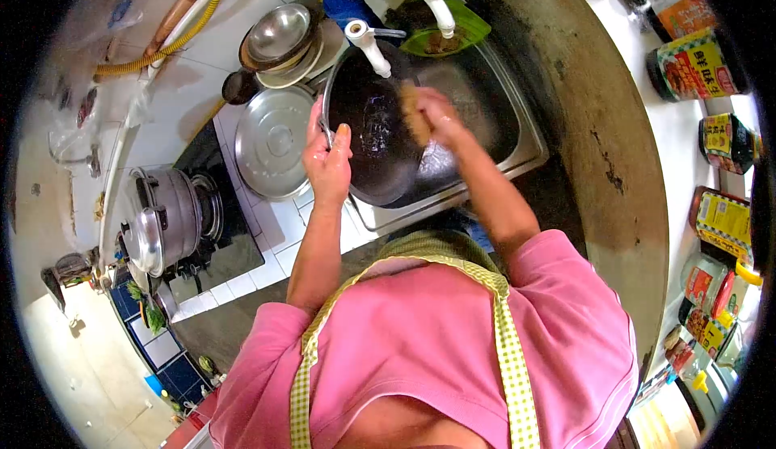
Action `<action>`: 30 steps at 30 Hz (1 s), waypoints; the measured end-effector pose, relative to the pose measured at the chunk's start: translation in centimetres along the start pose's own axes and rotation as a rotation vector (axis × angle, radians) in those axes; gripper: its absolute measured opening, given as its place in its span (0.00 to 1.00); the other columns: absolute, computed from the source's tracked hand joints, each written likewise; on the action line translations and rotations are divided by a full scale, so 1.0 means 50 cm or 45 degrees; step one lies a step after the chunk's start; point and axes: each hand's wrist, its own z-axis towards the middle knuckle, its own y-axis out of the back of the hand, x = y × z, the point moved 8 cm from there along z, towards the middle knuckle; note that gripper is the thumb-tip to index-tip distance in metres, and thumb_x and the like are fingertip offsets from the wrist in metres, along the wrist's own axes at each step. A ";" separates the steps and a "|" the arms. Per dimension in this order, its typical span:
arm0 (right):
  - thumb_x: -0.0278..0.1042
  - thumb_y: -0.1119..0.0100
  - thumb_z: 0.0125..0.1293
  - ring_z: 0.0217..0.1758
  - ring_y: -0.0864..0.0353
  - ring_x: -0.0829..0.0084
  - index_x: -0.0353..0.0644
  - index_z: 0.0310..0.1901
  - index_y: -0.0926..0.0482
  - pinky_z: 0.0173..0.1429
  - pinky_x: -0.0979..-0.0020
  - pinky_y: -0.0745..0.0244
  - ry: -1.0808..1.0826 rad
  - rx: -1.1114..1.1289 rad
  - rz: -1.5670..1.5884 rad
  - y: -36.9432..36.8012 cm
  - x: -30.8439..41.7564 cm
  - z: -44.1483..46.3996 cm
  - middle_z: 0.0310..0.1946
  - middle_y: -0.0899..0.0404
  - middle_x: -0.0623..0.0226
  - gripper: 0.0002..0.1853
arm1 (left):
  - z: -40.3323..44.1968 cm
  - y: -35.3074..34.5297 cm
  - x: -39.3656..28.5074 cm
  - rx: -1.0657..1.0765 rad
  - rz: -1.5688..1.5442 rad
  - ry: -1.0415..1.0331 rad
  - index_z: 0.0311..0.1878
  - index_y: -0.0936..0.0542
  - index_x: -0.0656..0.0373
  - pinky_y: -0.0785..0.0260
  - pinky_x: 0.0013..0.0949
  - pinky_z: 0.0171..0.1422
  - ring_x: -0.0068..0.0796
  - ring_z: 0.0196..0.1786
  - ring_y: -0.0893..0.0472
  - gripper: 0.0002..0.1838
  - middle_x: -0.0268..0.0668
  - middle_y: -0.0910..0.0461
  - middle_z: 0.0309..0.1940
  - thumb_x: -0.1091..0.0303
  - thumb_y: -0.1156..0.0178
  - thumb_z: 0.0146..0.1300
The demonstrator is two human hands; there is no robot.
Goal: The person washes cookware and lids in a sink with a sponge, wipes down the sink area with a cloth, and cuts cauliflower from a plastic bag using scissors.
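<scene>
A dark wok (pixel 373 162) lies tilted in the left part of the metal sink (pixel 529 143), its inner face wet and shiny. My left hand (pixel 330 162) grips the wok's metal handle (pixel 325 124) at the left rim. In my right hand (pixel 438 116) is a tan scrubber (pixel 416 118), pressed near the wok's right inner side; some motion blur hides the exact contact. A white faucet (pixel 369 49) reaches over the wok's far edge. Behind the sink's right half stands a second white faucet (pixel 436 4).
A green basket (pixel 467 35) sits at the sink's far corner. To the left are a round metal lid (pixel 273 143), stacked bowls (pixel 279 33) and a steel pot (pixel 171 215) on the stove (pixel 238 263). Several jars (pixel 699 69) line the right ledge. A yellow hose (pixel 194 35) hangs upper left.
</scene>
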 end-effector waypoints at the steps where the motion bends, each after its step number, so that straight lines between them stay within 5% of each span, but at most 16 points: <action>1: 0.26 0.53 0.45 0.38 0.28 0.68 0.47 0.49 0.34 0.37 0.66 0.28 -0.044 0.152 0.388 -0.074 -0.010 -0.036 0.38 0.30 0.63 0.24 | 0.001 -0.001 0.014 -0.046 -0.024 0.081 0.38 0.32 0.65 0.44 0.18 0.29 0.14 0.28 0.36 0.09 0.32 0.37 0.45 0.71 0.47 0.56; 2: 0.24 0.55 0.46 0.39 0.29 0.68 0.47 0.48 0.36 0.36 0.66 0.28 0.109 0.212 0.428 -0.129 -0.033 -0.046 0.39 0.31 0.64 0.23 | 0.001 0.000 0.030 -0.093 -0.047 0.163 0.57 0.37 0.62 0.49 0.16 0.26 0.10 0.22 0.42 0.23 0.24 0.32 0.29 0.71 0.47 0.57; 3: 0.21 0.57 0.46 0.39 0.29 0.69 0.45 0.45 0.34 0.40 0.70 0.29 0.079 0.268 0.403 -0.191 -0.041 -0.088 0.38 0.31 0.65 0.20 | 0.006 0.008 0.044 -0.069 0.012 0.130 0.43 0.28 0.71 0.41 0.19 0.28 0.14 0.30 0.31 0.14 0.38 0.40 0.58 0.71 0.49 0.57; 4: 0.24 0.55 0.48 0.37 0.30 0.72 0.42 0.41 0.32 0.42 0.71 0.32 0.399 0.370 0.052 -0.239 -0.050 -0.107 0.36 0.31 0.66 0.15 | 0.009 0.010 0.055 -0.062 0.011 0.127 0.43 0.28 0.71 0.41 0.19 0.28 0.14 0.30 0.31 0.14 0.38 0.40 0.58 0.71 0.49 0.57; 5: 0.25 0.57 0.52 0.38 0.31 0.74 0.41 0.41 0.31 0.43 0.74 0.35 0.088 0.390 0.195 -0.271 -0.072 -0.142 0.34 0.30 0.68 0.13 | 0.011 0.019 0.060 -0.117 -0.003 0.097 0.46 0.29 0.70 0.42 0.19 0.26 0.13 0.25 0.34 0.15 0.36 0.36 0.53 0.71 0.49 0.57; 7: 0.34 0.55 0.57 0.41 0.31 0.67 0.42 0.42 0.29 0.46 0.68 0.35 0.438 0.445 -0.415 -0.255 -0.071 -0.139 0.35 0.28 0.63 0.12 | 0.011 0.026 0.041 -0.194 -0.026 0.169 0.52 0.32 0.66 0.47 0.16 0.23 0.11 0.21 0.39 0.18 0.29 0.29 0.32 0.71 0.48 0.57; 8: 0.36 0.54 0.57 0.43 0.31 0.63 0.43 0.42 0.28 0.47 0.66 0.35 0.715 0.430 -0.868 -0.245 -0.068 -0.155 0.36 0.28 0.60 0.13 | 0.013 0.026 0.025 -0.194 -0.019 0.171 0.52 0.32 0.66 0.47 0.16 0.23 0.11 0.21 0.39 0.18 0.29 0.29 0.32 0.71 0.48 0.57; 12: 0.30 0.49 0.49 0.49 0.33 0.59 0.51 0.44 0.26 0.53 0.65 0.37 0.581 0.567 -1.874 -0.085 -0.162 -0.067 0.47 0.34 0.56 0.17 | 0.005 0.023 0.015 -0.240 -0.087 0.202 0.54 0.34 0.63 0.52 0.15 0.21 0.09 0.19 0.44 0.20 0.23 0.34 0.22 0.70 0.47 0.58; 14: 0.39 0.53 0.54 0.47 0.33 0.54 0.53 0.44 0.27 0.49 0.59 0.34 0.653 0.122 -2.190 -0.018 -0.103 -0.027 0.44 0.34 0.54 0.15 | -0.002 0.013 0.032 -0.163 -0.172 0.252 0.54 0.34 0.64 0.53 0.15 0.21 0.09 0.19 0.44 0.20 0.21 0.36 0.21 0.71 0.47 0.57; 15: 0.39 0.53 0.54 0.47 0.33 0.54 0.53 0.44 0.27 0.49 0.59 0.34 0.659 0.125 -2.193 -0.019 -0.090 -0.010 0.44 0.34 0.54 0.15 | -0.003 0.014 0.037 -0.172 -0.237 0.278 0.54 0.34 0.64 0.53 0.15 0.22 0.09 0.19 0.44 0.21 0.20 0.37 0.20 0.71 0.47 0.57; 17: 0.40 0.55 0.55 0.47 0.34 0.53 0.51 0.45 0.28 0.47 0.57 0.33 0.938 -0.457 -1.955 0.000 -0.008 -0.009 0.47 0.37 0.54 0.16 | 0.001 0.023 0.048 -0.242 -0.304 0.344 0.54 0.34 0.64 0.54 0.15 0.23 0.09 0.20 0.45 0.21 0.20 0.37 0.20 0.71 0.47 0.57; 20: 0.43 0.58 0.57 0.47 0.34 0.52 0.48 0.47 0.30 0.47 0.56 0.34 0.576 -0.178 -1.831 -0.004 -0.123 0.051 0.48 0.37 0.52 0.17 | -0.002 0.027 0.056 -0.322 -0.375 0.410 0.54 0.33 0.63 0.54 0.15 0.23 0.09 0.20 0.45 0.21 0.19 0.38 0.20 0.71 0.46 0.56; 24: 0.46 0.60 0.60 0.44 0.30 0.50 0.40 0.51 0.36 0.49 0.55 0.35 0.595 0.036 -1.536 -0.031 -0.020 0.028 0.43 0.33 0.48 0.22 | 0.006 0.025 0.069 -0.324 -0.446 0.456 0.54 0.33 0.61 0.54 0.15 0.24 0.09 0.21 0.45 0.21 0.19 0.38 0.20 0.71 0.45 0.56; 26: 0.43 0.57 0.58 0.43 0.28 0.52 0.35 0.48 0.34 0.48 0.56 0.33 0.962 -0.344 -1.810 0.030 -0.041 0.057 0.41 0.30 0.48 0.21 | 0.007 0.031 0.094 -0.382 -0.515 0.498 0.54 0.33 0.62 0.55 0.14 0.25 0.08 0.21 0.45 0.21 0.19 0.38 0.20 0.71 0.45 0.55; 30: 0.46 0.52 0.53 0.43 0.27 0.50 0.33 0.44 0.30 0.46 0.57 0.32 -0.076 0.560 -2.385 -0.001 -0.146 -0.003 0.45 0.30 0.47 0.23 | 0.017 0.033 0.149 -0.415 -0.664 0.511 0.53 0.32 0.63 0.54 0.13 0.26 0.08 0.22 0.44 0.21 0.19 0.39 0.19 0.71 0.44 0.55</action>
